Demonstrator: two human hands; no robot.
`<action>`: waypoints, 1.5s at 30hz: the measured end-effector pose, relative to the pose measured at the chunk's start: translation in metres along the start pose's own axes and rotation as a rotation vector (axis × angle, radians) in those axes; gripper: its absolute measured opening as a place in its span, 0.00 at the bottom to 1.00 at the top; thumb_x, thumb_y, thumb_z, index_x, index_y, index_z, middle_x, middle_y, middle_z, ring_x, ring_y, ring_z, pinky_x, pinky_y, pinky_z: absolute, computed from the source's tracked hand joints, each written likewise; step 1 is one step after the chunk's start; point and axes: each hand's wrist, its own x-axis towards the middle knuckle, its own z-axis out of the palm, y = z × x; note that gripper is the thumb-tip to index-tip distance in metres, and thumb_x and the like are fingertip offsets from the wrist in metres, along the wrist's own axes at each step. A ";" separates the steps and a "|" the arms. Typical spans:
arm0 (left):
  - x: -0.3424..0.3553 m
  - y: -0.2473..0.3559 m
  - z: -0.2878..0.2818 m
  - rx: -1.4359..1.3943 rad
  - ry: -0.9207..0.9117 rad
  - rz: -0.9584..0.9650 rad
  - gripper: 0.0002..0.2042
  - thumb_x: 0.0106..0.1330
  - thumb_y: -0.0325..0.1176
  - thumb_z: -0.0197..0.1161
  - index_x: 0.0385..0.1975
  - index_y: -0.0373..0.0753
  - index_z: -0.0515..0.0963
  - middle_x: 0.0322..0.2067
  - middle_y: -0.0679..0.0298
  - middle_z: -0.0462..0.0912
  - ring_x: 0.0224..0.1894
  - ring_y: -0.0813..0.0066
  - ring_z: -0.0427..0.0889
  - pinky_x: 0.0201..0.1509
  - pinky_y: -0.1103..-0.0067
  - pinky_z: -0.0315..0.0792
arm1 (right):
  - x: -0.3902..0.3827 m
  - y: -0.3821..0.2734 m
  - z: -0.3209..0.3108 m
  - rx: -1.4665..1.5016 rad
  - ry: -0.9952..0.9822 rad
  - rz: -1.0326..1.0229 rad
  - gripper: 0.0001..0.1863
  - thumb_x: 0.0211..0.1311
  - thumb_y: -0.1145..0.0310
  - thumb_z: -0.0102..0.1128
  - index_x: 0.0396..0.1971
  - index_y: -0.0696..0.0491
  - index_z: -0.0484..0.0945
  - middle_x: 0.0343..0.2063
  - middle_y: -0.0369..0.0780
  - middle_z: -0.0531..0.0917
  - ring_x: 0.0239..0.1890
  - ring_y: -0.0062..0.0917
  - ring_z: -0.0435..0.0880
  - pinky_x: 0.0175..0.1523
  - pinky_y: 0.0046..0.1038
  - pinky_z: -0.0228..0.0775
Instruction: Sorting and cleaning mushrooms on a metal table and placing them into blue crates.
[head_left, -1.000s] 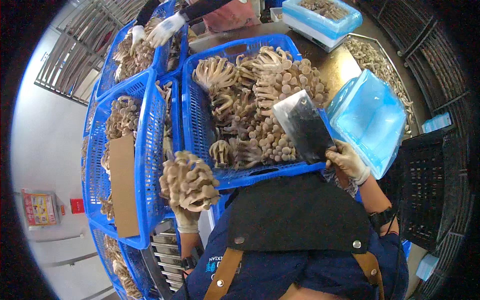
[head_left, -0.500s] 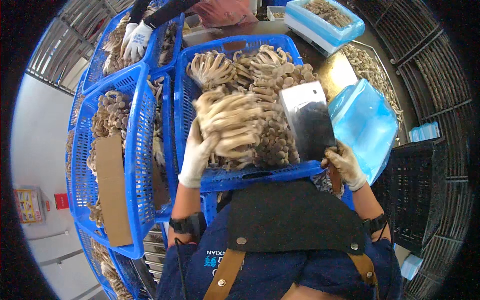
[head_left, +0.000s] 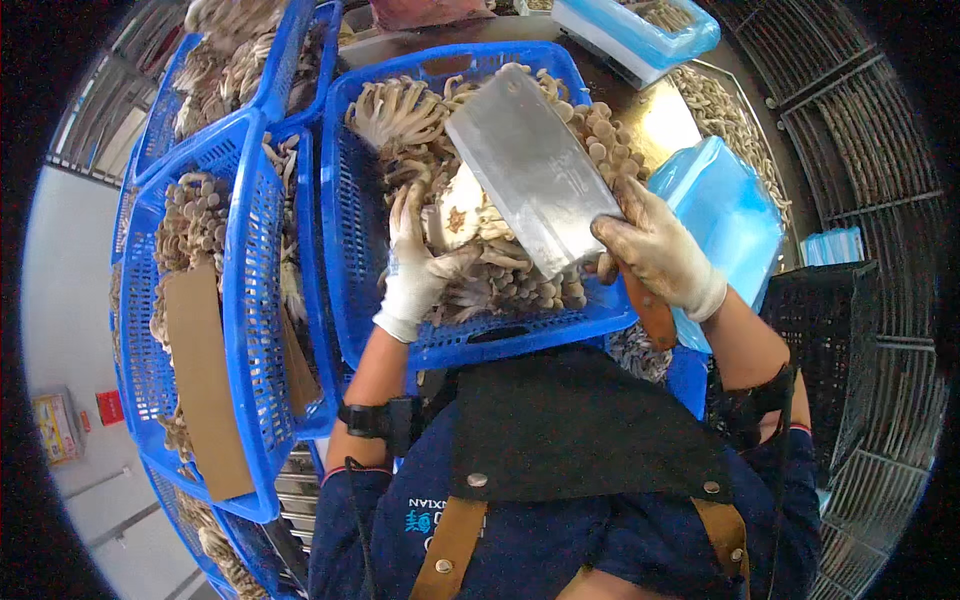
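My right hand (head_left: 665,245), in a stained white glove, is closed round a cleaver (head_left: 530,165) near where its broad steel blade meets the brown wooden handle. The blade slants up and left above the mushrooms, covering part of them. My left hand (head_left: 412,265), also gloved, grips a mushroom cluster (head_left: 458,212) from its left and near side, thumb apart from the fingers. The cluster's pale base with a brown patch faces up, beside the blade. Both hands are over a blue plastic basket (head_left: 440,352) of brown-capped mushrooms, where another cluster (head_left: 398,112) lies at the far left.
More blue baskets (head_left: 262,300) of mushrooms stand at my left, one with a cardboard strip (head_left: 208,385). A blue plastic bag (head_left: 725,225) lies to the right. Beyond are a blue-lined white box (head_left: 640,40) and loose mushroom pieces (head_left: 730,125). Wire racks (head_left: 860,130) line the right.
The cleaver has swung up and left over the basket. My left hand has turned the mushroom cluster so its base shows. The other person's gloved hands have left the upper left.
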 end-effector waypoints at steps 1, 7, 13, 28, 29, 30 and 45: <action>-0.008 -0.003 0.009 -0.137 0.089 -0.051 0.48 0.40 0.43 0.75 0.62 0.29 0.57 0.63 0.43 0.54 0.66 0.51 0.55 0.69 0.66 0.51 | 0.008 -0.001 -0.001 -0.187 -0.014 -0.048 0.21 0.60 0.73 0.50 0.52 0.63 0.61 0.44 0.43 0.72 0.35 0.22 0.73 0.37 0.25 0.70; -0.021 0.013 0.029 -0.567 0.276 -0.308 0.33 0.66 0.39 0.57 0.63 0.25 0.52 0.64 0.46 0.56 0.67 0.62 0.55 0.69 0.74 0.49 | 0.043 -0.041 -0.008 -1.008 -0.295 -0.342 0.08 0.54 0.74 0.50 0.32 0.62 0.72 0.38 0.53 0.71 0.43 0.45 0.72 0.48 0.36 0.67; -0.030 0.038 0.040 -0.807 0.282 -0.326 0.31 0.71 0.40 0.49 0.67 0.31 0.47 0.63 0.50 0.59 0.65 0.65 0.57 0.67 0.74 0.53 | 0.050 -0.067 0.009 -0.898 -0.280 0.022 0.32 0.57 0.71 0.47 0.64 0.56 0.56 0.32 0.37 0.74 0.23 0.18 0.71 0.27 0.22 0.68; -0.009 0.004 0.071 -1.064 0.452 -0.472 0.23 0.69 0.35 0.54 0.59 0.30 0.61 0.52 0.57 0.72 0.51 0.73 0.73 0.56 0.78 0.68 | 0.055 -0.085 -0.005 -0.765 -0.291 0.211 0.34 0.56 0.67 0.53 0.62 0.61 0.55 0.33 0.39 0.77 0.20 0.18 0.76 0.24 0.21 0.73; -0.002 0.002 0.071 -1.172 0.450 -0.532 0.23 0.70 0.36 0.52 0.60 0.31 0.59 0.51 0.57 0.73 0.49 0.75 0.73 0.53 0.80 0.70 | 0.052 -0.089 -0.005 -0.798 -0.294 0.239 0.34 0.56 0.67 0.53 0.62 0.61 0.55 0.33 0.39 0.77 0.19 0.18 0.76 0.24 0.21 0.73; 0.003 0.000 0.072 -1.279 0.448 -0.591 0.23 0.71 0.36 0.50 0.60 0.31 0.58 0.49 0.56 0.73 0.46 0.76 0.74 0.50 0.81 0.72 | 0.048 -0.092 -0.004 -0.830 -0.297 0.267 0.35 0.56 0.66 0.52 0.63 0.61 0.54 0.33 0.39 0.77 0.19 0.18 0.76 0.24 0.21 0.74; 0.024 0.026 0.078 -0.718 0.358 -0.629 0.24 0.70 0.40 0.49 0.52 0.20 0.65 0.43 0.49 0.78 0.44 0.70 0.76 0.50 0.77 0.69 | 0.051 0.000 0.000 -0.755 -0.142 0.065 0.21 0.55 0.67 0.52 0.46 0.66 0.67 0.40 0.53 0.74 0.45 0.36 0.74 0.55 0.32 0.64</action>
